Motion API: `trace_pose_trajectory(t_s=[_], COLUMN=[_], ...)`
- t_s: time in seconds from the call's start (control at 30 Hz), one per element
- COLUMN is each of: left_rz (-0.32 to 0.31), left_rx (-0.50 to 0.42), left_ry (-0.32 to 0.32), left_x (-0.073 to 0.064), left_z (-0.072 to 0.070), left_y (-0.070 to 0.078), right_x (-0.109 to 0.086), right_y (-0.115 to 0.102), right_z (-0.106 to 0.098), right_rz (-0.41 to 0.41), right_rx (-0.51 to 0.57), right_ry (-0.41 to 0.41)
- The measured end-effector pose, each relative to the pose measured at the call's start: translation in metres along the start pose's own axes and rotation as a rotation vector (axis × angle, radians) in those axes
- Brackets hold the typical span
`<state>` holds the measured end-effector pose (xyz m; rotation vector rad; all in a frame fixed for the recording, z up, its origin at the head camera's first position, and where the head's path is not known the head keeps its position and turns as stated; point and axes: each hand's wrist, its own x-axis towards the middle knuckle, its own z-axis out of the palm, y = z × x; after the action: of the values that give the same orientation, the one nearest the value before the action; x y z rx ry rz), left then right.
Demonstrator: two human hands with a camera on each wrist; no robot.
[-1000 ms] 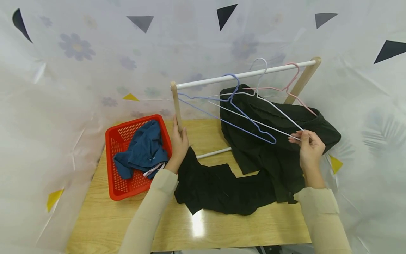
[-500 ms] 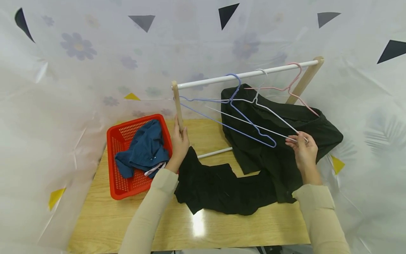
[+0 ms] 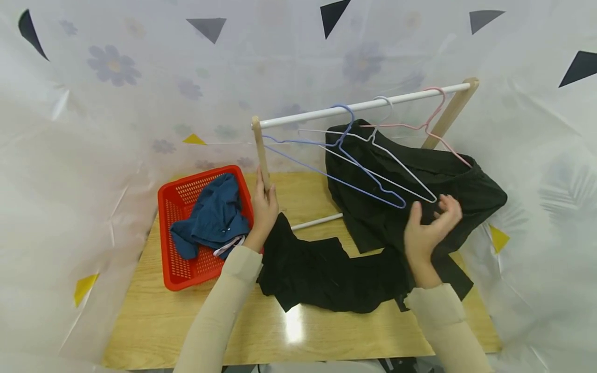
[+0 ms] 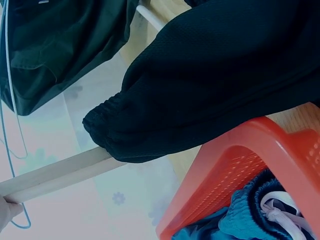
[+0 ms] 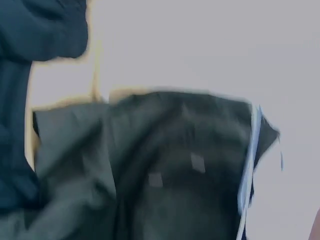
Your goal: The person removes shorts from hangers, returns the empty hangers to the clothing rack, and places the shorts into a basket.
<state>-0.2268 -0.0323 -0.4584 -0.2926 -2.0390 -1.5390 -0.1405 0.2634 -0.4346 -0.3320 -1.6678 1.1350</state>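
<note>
My left hand holds the left wooden post of a small clothes rack, thumb and fingers on either side. My right hand is empty, with fingers spread and loosely bent. It is just below the near end of a white hanger, which hangs from the rack's white rail. To its left hangs a blue hanger. A pink hanger farther right reaches into a dark green garment. A black garment with a gathered hem lies on the table, blocking the left wrist view of the hand.
A red basket stands left of the rack with blue clothing inside. The wooden table ends at a front edge near me. White patterned sheeting surrounds the table. A white lower bar runs between the garments.
The white hanger's hook has come down onto the rail, and my right hand has let go of the hanger and drawn slightly left and down. My left hand stays on the post.
</note>
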Motion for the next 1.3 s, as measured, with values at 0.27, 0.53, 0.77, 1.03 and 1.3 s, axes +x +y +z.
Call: trace_pose_trajectory(t_s=[0.27, 0.53, 0.77, 1.03, 1.3], left_rz=[-0.003, -0.036, -0.049, -0.075, -0.122], left_rx=[-0.003, 0.004, -0.003, -0.019, -0.052], left_ry=[-0.005, -0.006, 0.010, 0.005, 0.016], left_x=[0.000, 0.000, -0.002, 0.000, 0.001], left_z=[0.000, 0.001, 0.004, 0.004, 0.005], left_y=[-0.003, 0.000, -0.001, 0.001, 0.001], right_x=[-0.114, -0.173, -0.189, -0.200, -0.193], right_y=[0.027, 0.076, 0.086, 0.080, 0.080], right_z=[0.024, 0.029, 0.030, 0.035, 0.041], right_rz=[-0.396, 0.034, 0.053, 0.122, 0.013], right_rx=[-0.128, -0.530, -0.687, -0.773, -0.884], right_ry=[-0.870, -1.445, -1.527, -1.487, -1.421])
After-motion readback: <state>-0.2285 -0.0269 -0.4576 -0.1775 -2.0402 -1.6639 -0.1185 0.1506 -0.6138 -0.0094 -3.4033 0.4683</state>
